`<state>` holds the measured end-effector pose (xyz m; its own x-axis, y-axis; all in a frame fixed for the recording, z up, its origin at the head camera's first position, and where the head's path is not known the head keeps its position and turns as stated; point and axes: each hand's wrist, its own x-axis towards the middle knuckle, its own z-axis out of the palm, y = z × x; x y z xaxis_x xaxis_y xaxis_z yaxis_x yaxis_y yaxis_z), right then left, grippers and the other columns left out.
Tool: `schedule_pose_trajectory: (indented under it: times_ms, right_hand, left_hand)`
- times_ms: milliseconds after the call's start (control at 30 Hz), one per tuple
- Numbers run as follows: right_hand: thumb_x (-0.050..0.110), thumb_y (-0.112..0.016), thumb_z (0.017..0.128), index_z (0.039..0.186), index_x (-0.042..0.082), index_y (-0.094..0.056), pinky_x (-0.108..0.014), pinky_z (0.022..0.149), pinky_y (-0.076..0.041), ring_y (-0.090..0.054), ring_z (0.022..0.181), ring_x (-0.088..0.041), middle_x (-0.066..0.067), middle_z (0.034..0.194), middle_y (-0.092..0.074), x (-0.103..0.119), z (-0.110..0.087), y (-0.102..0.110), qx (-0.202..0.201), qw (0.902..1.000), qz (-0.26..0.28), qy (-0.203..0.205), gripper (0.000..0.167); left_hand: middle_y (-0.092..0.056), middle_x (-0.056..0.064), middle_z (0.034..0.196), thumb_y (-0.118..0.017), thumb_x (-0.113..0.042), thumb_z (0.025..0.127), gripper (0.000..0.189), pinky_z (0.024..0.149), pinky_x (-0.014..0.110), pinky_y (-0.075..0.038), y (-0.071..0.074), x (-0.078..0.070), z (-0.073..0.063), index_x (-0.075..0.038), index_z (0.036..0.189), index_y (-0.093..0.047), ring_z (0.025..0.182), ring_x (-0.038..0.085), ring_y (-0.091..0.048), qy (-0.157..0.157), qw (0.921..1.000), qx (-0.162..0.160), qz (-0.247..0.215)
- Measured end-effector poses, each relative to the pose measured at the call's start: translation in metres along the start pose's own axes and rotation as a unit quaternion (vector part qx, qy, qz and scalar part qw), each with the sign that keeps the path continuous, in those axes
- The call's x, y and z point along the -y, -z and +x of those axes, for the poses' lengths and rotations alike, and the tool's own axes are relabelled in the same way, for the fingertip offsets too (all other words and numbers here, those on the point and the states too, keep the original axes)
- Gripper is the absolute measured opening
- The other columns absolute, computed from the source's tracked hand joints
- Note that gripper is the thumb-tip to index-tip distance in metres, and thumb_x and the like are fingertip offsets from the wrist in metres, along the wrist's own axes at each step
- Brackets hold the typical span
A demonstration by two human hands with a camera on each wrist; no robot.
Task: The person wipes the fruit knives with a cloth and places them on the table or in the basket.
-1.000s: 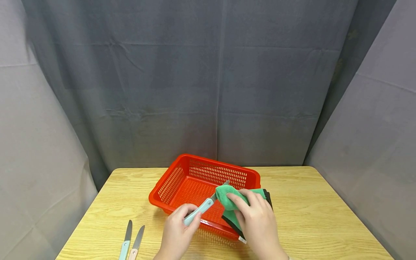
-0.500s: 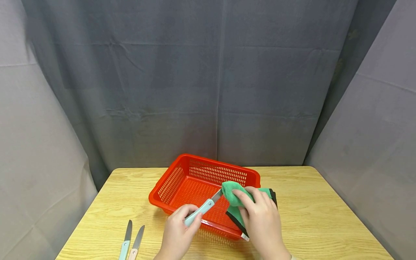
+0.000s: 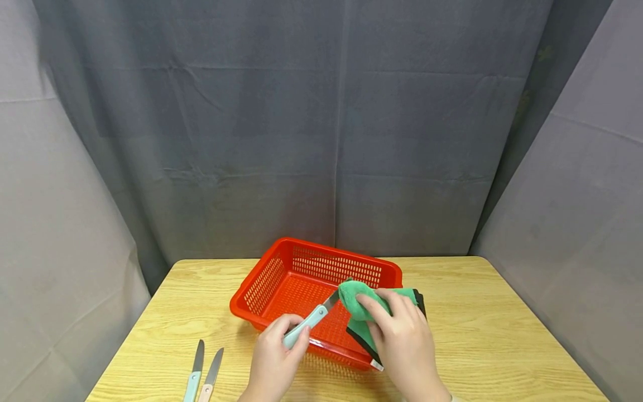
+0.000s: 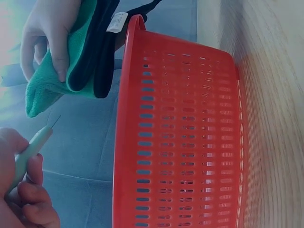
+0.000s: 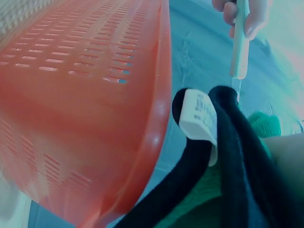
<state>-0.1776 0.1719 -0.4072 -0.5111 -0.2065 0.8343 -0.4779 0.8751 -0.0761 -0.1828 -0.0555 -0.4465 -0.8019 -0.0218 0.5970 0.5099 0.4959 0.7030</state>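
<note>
In the head view my left hand (image 3: 275, 357) grips the light blue handle of a knife (image 3: 307, 325), its blade slanting up to the right. My right hand (image 3: 404, 343) pinches a green cloth (image 3: 359, 300) with black edging, folded about the outer part of that blade; only a short stretch of steel shows beside the handle. Both hands are above the near side of a red plastic basket (image 3: 281, 258). The left wrist view shows the cloth (image 4: 45, 90) over the knife's tip end. A white label (image 5: 197, 114) hangs from the cloth's edge in the right wrist view.
Two more knives lie side by side at the table's front left, one with a light blue handle (image 3: 192, 385), one with a pale pink handle (image 3: 206, 392). The basket stands on the wooden table (image 3: 502, 335). Grey curtains (image 3: 251, 139) hang behind and at both sides.
The cloth in my right hand slid outward along the blade to the right, then came back a little toward the handle. My left hand with the knife barely shifted.
</note>
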Motion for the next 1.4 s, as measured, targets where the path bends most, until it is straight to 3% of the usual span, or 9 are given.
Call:
schedule_pose_trajectory:
  times_ms: [367,667,967,1167,1400]
  right_hand:
    - [0.001,-0.093,0.063,0.118,0.025,-0.075,-0.044,0.073,-0.058,-0.068,0.097,-0.029,-0.007,0.114,-0.071,0.006,-0.001,-0.001,0.009,0.9981,0.010,0.060,0.063]
    - [0.004,-0.088,0.072,0.115,0.025,-0.074,-0.044,0.076,-0.057,-0.067,0.097,-0.027,-0.005,0.112,-0.070,0.010,-0.004,-0.005,0.038,0.9968,0.028,0.065,0.050]
    - [0.005,-0.089,0.072,0.118,0.025,-0.074,-0.045,0.075,-0.057,-0.067,0.098,-0.027,-0.006,0.114,-0.070,0.010,-0.005,-0.004,0.042,0.9974,0.035,0.047,0.052]
    - [0.005,-0.093,0.068,0.117,0.025,-0.074,-0.045,0.075,-0.058,-0.067,0.096,-0.028,-0.008,0.113,-0.071,0.008,-0.005,-0.002,0.033,0.9990,0.018,0.023,0.057]
    - [-0.002,-0.088,0.067,0.115,0.025,-0.075,-0.045,0.072,-0.057,-0.067,0.092,-0.030,-0.008,0.109,-0.070,0.006,-0.002,-0.003,-0.002,0.9999,-0.010,0.002,0.057]
  left_hand:
    - [-0.061,-0.011,0.075,-0.081,-0.003,0.081,0.019,0.056,0.018,-0.045,-0.003,0.001,-0.001,-0.015,0.091,-0.070,0.063,-0.003,-0.048,-0.020,0.9995,-0.017,0.016]
    - [-0.061,-0.012,0.075,-0.081,-0.003,0.081,0.019,0.055,0.017,-0.044,-0.004,0.004,-0.002,-0.014,0.091,-0.069,0.063,-0.004,-0.048,-0.043,0.9987,-0.026,0.011]
    - [-0.060,-0.013,0.075,-0.079,-0.001,0.081,0.018,0.054,0.015,-0.044,-0.002,0.002,-0.003,-0.014,0.091,-0.070,0.063,-0.005,-0.047,-0.057,0.9980,-0.023,-0.018]
    - [-0.062,-0.012,0.075,-0.078,0.001,0.080,0.019,0.054,0.013,-0.042,-0.001,0.001,-0.002,-0.013,0.090,-0.070,0.064,-0.006,-0.047,-0.091,0.9951,-0.030,-0.025]
    - [-0.061,-0.013,0.074,-0.079,0.001,0.080,0.021,0.054,0.012,-0.043,-0.002,0.001,-0.004,-0.015,0.090,-0.070,0.063,-0.006,-0.046,-0.080,0.9962,-0.020,-0.028]
